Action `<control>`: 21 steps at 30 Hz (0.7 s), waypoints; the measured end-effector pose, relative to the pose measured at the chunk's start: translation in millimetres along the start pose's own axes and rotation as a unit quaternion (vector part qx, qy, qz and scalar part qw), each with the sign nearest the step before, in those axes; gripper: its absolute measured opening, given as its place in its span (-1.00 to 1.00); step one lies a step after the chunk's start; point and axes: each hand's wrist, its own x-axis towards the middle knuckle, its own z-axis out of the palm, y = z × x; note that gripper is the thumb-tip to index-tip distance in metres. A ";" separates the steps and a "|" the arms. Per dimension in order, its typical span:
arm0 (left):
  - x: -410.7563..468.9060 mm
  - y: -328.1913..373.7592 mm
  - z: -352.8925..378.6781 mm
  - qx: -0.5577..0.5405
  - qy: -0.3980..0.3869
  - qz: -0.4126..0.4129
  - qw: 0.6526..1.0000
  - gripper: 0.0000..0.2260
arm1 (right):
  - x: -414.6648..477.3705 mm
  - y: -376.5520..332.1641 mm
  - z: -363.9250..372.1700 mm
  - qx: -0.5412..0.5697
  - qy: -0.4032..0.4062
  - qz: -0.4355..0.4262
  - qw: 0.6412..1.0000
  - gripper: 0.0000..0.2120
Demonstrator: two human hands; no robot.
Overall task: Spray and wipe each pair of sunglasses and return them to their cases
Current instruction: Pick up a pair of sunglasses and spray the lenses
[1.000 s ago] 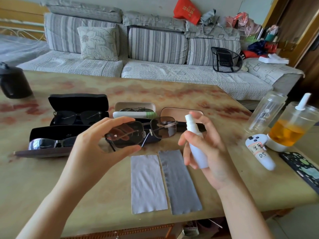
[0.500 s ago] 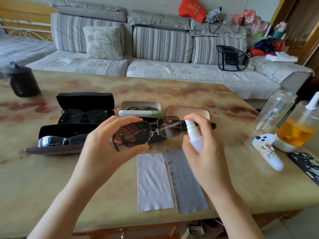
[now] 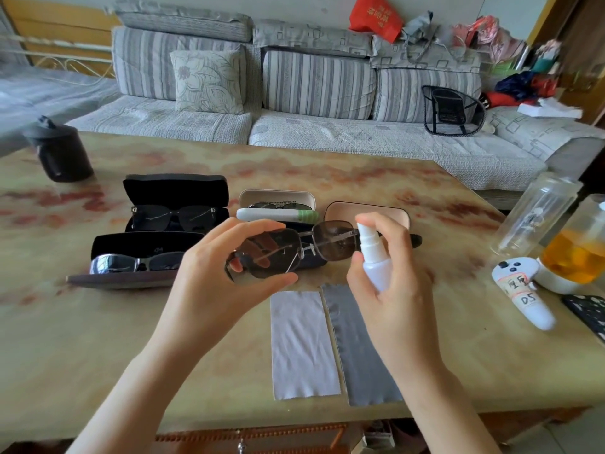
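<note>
My left hand (image 3: 217, 276) holds a pair of brown-lensed sunglasses (image 3: 334, 244) by the left lens, above the table. My right hand (image 3: 393, 290) grips a small white spray bottle (image 3: 373, 257), forefinger on its top, nozzle close to the right lens. Below lie a light grey cloth (image 3: 302, 345) and a dark grey cloth (image 3: 360, 348), side by side. An open black case (image 3: 173, 191) holds dark sunglasses (image 3: 173, 217). In front of it, another open case (image 3: 124, 278) holds mirrored sunglasses (image 3: 131, 262). A beige case (image 3: 276, 196) and a pink-lined open case (image 3: 366, 211) stand behind my hands.
A black jar (image 3: 62, 155) stands far left. At the right are a clear glass jar (image 3: 537, 214), a cup of orange drink (image 3: 579, 253), a white labelled controller (image 3: 523, 293) and a dark patterned phone (image 3: 589, 314) at the edge. A sofa (image 3: 294, 93) runs behind the table.
My right forefinger has moved onto the sprayer's top and the bottle has come closer to the right lens. The sunglasses stay held in my left hand.
</note>
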 end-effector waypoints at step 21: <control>-0.2 -5.4 -4.4 0.003 0.006 -0.001 1.000 -0.54 | 7.2 31.4 -8.7 0.102 -0.004 0.126 0.987 -0.56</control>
